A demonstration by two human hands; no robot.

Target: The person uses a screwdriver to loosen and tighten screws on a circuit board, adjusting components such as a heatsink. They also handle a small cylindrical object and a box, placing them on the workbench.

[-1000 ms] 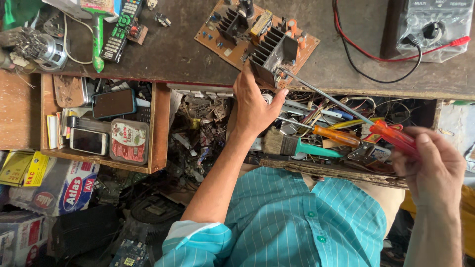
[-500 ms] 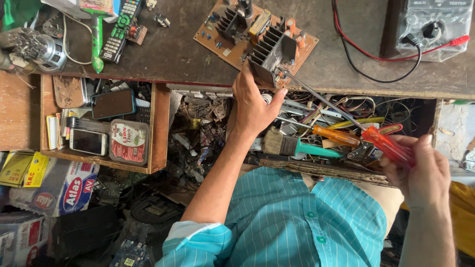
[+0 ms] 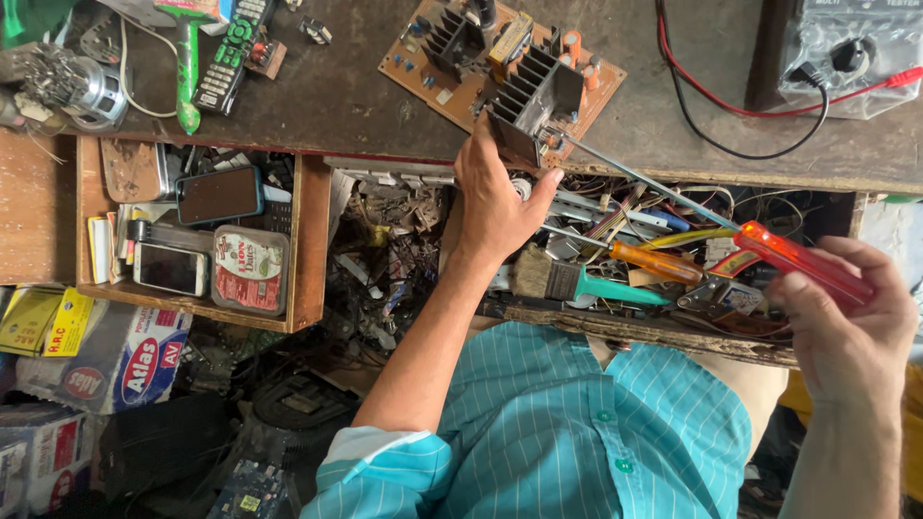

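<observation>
Your left hand [image 3: 495,197] pinches the near corner of the brown circuit board [image 3: 500,62], which lies on the dark surface [image 3: 365,96]. Its fingertips are hidden behind the board's black heat sink [image 3: 534,96]. Your right hand [image 3: 851,322], right of the board, is closed around a red-handled screwdriver [image 3: 803,264]; its long shaft reaches the board's near edge, with the tip hard to make out. The wrist is cut off.

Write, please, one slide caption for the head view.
Left hand steadies circuit board; right hand aims red-handled screwdriver at it.
</observation>
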